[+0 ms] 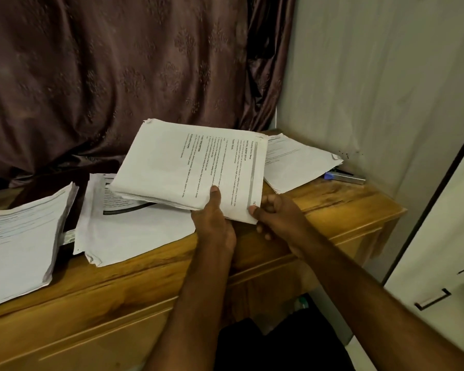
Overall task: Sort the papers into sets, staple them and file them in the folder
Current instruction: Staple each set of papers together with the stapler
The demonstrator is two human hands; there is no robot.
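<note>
Two hands hold one thick sheaf of papers point(190, 164) in the air above the desk point(319, 202), tilted so its far corner rides higher than the near edge. The left hand point(214, 223) grips the near edge, thumb pressed flat on the top sheet and fingers out of sight beneath. The right hand point(275, 215) pinches the near right corner, thumb tip on top and curled fingers under it, as if about to peel or count off pages. The printed text runs sideways to the person.

Three other lots of paper lie on the desk: a stack at the far left point(22, 236), a looser pile point(134, 226) just beside it and partly under the held sheaf, and a smaller fan of sheets point(295, 162) toward the back right corner. A stapler point(346, 176) with a blue end rests against the wall, touching the edge of those right-hand sheets. No folder can be made out.

Judging by the layout, sorting is the step in hand: piles exist, and whether any is stapled cannot be told. The next move seems to call for separating a set off the held sheaf with the right hand, squaring its edges, and laying it on the matching pile. The thick sheaf may sag or shed pages if the left grip loosens. The stapler sits well within reach for the following step.
</note>
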